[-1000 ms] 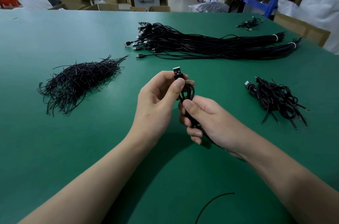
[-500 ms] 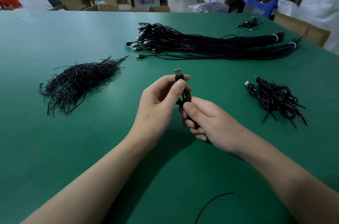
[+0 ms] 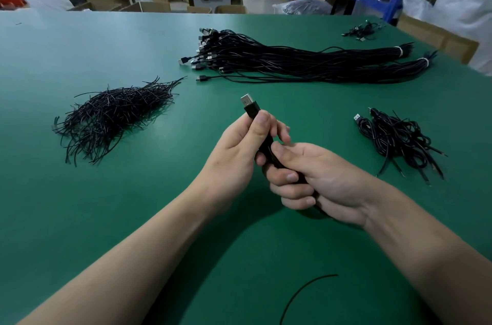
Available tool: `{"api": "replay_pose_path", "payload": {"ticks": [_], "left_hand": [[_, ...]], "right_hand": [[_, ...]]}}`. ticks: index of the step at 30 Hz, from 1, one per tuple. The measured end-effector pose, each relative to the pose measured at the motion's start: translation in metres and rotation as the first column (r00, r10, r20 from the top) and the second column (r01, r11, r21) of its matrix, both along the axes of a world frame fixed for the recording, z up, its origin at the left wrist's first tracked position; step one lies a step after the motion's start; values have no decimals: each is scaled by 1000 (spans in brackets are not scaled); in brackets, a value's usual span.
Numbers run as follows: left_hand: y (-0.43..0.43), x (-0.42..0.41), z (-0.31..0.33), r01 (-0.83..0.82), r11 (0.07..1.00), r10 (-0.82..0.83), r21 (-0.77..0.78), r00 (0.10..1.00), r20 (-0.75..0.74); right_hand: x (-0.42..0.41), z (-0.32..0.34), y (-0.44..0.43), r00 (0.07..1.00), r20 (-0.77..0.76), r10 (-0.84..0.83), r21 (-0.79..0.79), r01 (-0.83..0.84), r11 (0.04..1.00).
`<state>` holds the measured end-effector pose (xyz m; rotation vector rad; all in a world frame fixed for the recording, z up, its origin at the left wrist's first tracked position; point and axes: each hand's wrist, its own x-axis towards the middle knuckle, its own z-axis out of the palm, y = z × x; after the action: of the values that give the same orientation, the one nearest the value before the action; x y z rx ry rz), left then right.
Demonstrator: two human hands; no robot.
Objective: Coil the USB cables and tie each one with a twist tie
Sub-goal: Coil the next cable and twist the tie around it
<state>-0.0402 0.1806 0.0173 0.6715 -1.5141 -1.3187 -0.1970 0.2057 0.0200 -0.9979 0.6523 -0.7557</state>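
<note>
Both hands hold one coiled black USB cable [image 3: 251, 109] above the middle of the green table [image 3: 80, 218]. My left hand [image 3: 239, 149] pinches it just under the silver plug, which sticks up past the thumb. My right hand [image 3: 316, 181] grips the lower part of the bundle, fingers curled round it; most of the cable is hidden inside the two hands. A pile of black twist ties [image 3: 114, 114] lies to the left. Long bundles of uncoiled USB cables [image 3: 306, 63] stretch across the far side. A heap of coiled, tied cables [image 3: 399, 141] sits at the right.
One loose black twist tie [image 3: 306, 290] curves on the table near the front edge. A small cluster of cables [image 3: 362, 30] lies at the far right corner. Beyond the table stand cardboard boxes, a blue-covered bench and blue shelving.
The coil has been pressed flatter and tilted, with the plug now leaning left. My right hand has closed more tightly round the lower part of the cable.
</note>
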Motion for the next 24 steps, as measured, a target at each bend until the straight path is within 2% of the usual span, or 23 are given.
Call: {"api": "replay_pose_path", "payload": {"ticks": [6,10,13,17,24], "left_hand": [[-2,2,-1,-23,999,21,43,999,43],[-6,10,-5,144,987,-143,68,990,-18],[-10,14,-6,208,976,-206,64,978,-43],[-13,14,-6,199,977,-192,80,978,-87],[-12,8,-9,109,994,-107,21,992,-73]], "right_hand": [[1,-2,-1,999,-28,-45,-24,45,999],[-4,0,-2,992,-13,-124,-67,122,990],[-6,1,-1,995,26,-98,-50,99,994],[-2,2,1,993,119,0,17,-2,1000],[0,2,3,994,111,20,43,-25,999]]}}
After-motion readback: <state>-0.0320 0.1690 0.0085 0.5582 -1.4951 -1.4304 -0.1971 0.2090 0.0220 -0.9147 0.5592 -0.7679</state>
